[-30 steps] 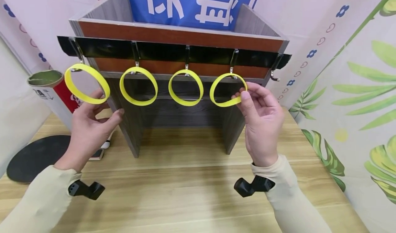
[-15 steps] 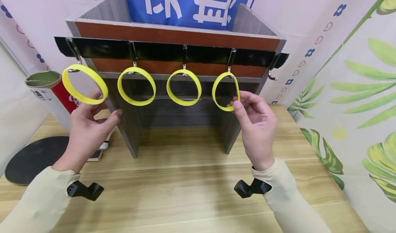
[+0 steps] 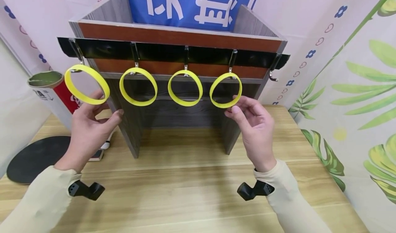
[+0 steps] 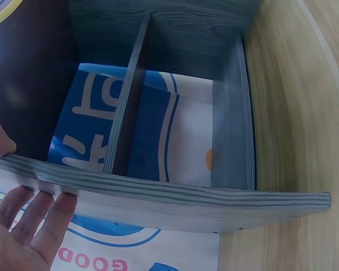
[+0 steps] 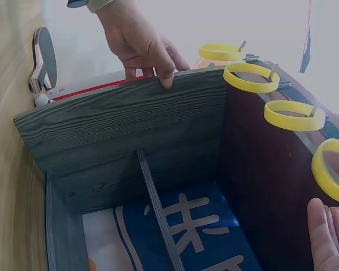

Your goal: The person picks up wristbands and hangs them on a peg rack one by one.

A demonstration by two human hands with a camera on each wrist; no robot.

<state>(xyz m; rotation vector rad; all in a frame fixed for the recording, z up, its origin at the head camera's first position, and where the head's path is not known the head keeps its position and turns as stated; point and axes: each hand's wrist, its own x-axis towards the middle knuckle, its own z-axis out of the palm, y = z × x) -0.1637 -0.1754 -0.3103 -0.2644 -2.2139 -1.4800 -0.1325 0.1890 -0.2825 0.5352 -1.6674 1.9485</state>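
Note:
A row of yellow wristbands hangs from hooks on a black strip (image 3: 164, 52) across the front of a grey wooden shelf unit (image 3: 128, 133). My left hand (image 3: 92, 128) grips the unit's left side panel, thumb on one face and fingers on the other, as the left wrist view shows. It is behind and below the leftmost wristband (image 3: 87, 84). My right hand (image 3: 255, 130) is at the lower right edge of the rightmost wristband (image 3: 226, 90), thumb and fingertips just under its rim. That band hangs round from its hook; whether a fingertip touches it is hard to tell.
At the strip's right end is a bare hook (image 3: 273, 75). A red and white bucket (image 3: 51, 92) stands left of the unit, behind a black round paddle-like disc (image 3: 37, 159) on the wooden table (image 3: 185, 198). A patterned cloth wall (image 3: 355, 99) borders the right side.
My right hand has moved left and slightly down, from pinching the rightmost wristband and pulling it out of shape to below its rim. The band is round again. My left hand keeps its grip.

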